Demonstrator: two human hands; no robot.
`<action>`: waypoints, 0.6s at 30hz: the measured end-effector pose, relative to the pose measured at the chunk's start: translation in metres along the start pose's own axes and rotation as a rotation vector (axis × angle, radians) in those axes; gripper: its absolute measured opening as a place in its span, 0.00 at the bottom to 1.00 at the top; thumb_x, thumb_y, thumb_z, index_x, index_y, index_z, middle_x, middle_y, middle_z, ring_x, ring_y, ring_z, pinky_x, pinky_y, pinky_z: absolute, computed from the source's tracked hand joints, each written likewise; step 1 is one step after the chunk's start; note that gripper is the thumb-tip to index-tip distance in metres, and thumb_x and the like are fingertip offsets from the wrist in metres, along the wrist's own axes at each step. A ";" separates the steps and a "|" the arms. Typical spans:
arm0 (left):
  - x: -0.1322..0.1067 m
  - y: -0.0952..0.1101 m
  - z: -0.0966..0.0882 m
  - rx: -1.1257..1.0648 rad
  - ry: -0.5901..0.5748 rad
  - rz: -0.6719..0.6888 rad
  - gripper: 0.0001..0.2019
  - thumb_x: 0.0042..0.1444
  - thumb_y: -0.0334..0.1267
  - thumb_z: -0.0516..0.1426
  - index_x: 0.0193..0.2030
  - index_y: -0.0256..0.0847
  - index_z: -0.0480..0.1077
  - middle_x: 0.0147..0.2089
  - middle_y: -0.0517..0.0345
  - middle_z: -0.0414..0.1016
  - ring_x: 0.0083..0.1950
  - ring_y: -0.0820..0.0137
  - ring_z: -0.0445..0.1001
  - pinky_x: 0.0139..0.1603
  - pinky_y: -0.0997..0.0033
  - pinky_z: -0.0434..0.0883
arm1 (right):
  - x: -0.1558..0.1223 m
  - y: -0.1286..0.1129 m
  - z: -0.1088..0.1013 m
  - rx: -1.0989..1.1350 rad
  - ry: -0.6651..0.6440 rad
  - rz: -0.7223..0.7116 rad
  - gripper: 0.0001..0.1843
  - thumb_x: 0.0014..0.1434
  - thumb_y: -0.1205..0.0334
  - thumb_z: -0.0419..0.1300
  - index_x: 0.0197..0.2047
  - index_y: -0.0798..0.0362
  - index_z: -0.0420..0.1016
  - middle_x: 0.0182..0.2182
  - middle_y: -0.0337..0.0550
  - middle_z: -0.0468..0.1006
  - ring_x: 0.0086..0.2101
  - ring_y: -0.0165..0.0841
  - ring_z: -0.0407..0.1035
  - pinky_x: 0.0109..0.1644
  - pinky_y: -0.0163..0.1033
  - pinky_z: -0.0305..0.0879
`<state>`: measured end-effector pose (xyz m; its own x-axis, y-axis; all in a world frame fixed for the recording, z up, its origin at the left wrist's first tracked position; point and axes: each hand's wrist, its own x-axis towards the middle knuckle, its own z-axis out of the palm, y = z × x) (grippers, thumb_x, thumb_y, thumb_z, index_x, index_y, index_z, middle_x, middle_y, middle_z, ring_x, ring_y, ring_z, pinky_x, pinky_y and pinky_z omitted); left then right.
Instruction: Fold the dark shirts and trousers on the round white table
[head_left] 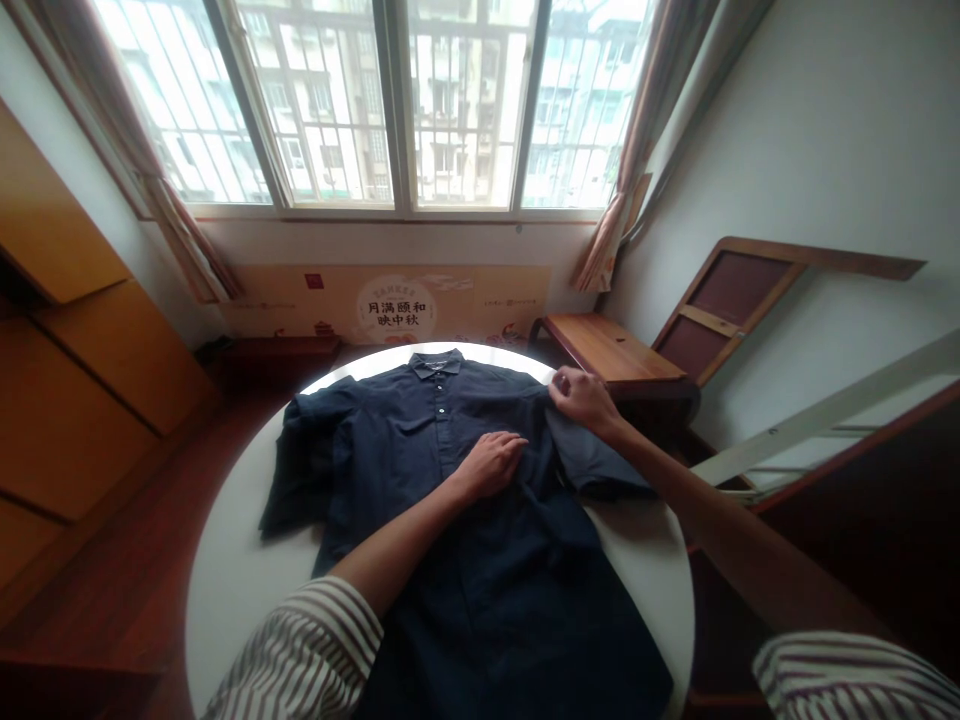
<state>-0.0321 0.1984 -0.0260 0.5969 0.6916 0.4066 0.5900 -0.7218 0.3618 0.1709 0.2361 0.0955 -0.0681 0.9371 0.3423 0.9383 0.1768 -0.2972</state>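
A dark navy button-up shirt (405, 450) lies front up and spread out, its collar at the far side and its hem toward me. My left hand (491, 463) rests on the chest, right of the button row, with its fingers extended low over the cloth. At the shirt's right shoulder, my right hand (581, 397) has its fingers curled in a pinch on the fabric at the top of the sleeve. That short sleeve (600, 460) spreads out below my right wrist. The opposite sleeve (300, 460) lies at the left, somewhat creased.
Under the shirt is a round white table (232, 570). A wooden bench (615, 350) stands beyond it on the right, close to a leaning wooden panel (720, 300). Orange cabinets (97, 360) line the left side. A barred window (405, 110) with tied curtains is ahead.
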 end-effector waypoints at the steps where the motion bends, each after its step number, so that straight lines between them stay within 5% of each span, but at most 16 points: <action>1: 0.000 -0.001 0.000 0.006 0.013 -0.021 0.18 0.68 0.36 0.47 0.61 0.41 0.69 0.60 0.50 0.73 0.62 0.63 0.70 0.66 0.59 0.64 | -0.026 -0.001 -0.004 -0.011 -0.070 -0.057 0.10 0.62 0.57 0.57 0.34 0.52 0.76 0.31 0.46 0.79 0.32 0.36 0.73 0.38 0.37 0.61; 4: 0.001 -0.002 0.001 0.055 0.025 -0.096 0.19 0.66 0.33 0.48 0.62 0.40 0.68 0.63 0.49 0.70 0.66 0.60 0.66 0.67 0.55 0.62 | -0.106 0.001 -0.009 -0.068 -0.226 -0.081 0.22 0.65 0.50 0.53 0.23 0.50 0.70 0.24 0.45 0.77 0.28 0.38 0.73 0.33 0.39 0.58; 8: 0.000 -0.001 -0.001 0.095 0.001 -0.196 0.21 0.66 0.32 0.48 0.63 0.36 0.66 0.67 0.45 0.65 0.69 0.56 0.61 0.68 0.49 0.59 | -0.184 0.014 -0.001 -0.127 -0.310 0.045 0.20 0.65 0.45 0.53 0.28 0.48 0.70 0.29 0.48 0.80 0.31 0.43 0.76 0.33 0.40 0.60; 12: -0.001 0.003 -0.005 0.105 -0.022 -0.203 0.20 0.67 0.33 0.47 0.64 0.37 0.66 0.67 0.46 0.65 0.69 0.60 0.61 0.69 0.52 0.58 | -0.213 0.021 0.010 -0.024 -0.272 0.020 0.18 0.65 0.44 0.53 0.33 0.49 0.68 0.32 0.49 0.79 0.34 0.43 0.76 0.35 0.40 0.61; 18: 0.002 0.014 -0.017 0.133 -0.064 -0.243 0.21 0.68 0.35 0.46 0.66 0.43 0.63 0.70 0.51 0.62 0.71 0.60 0.58 0.70 0.46 0.54 | -0.231 0.025 0.009 0.116 -0.319 0.011 0.16 0.66 0.55 0.48 0.28 0.50 0.63 0.23 0.41 0.72 0.24 0.34 0.67 0.31 0.38 0.54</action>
<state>-0.0323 0.1894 -0.0062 0.4602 0.8471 0.2658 0.7834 -0.5283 0.3273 0.2073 0.0268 0.0010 -0.1785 0.9828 0.0475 0.8958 0.1823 -0.4053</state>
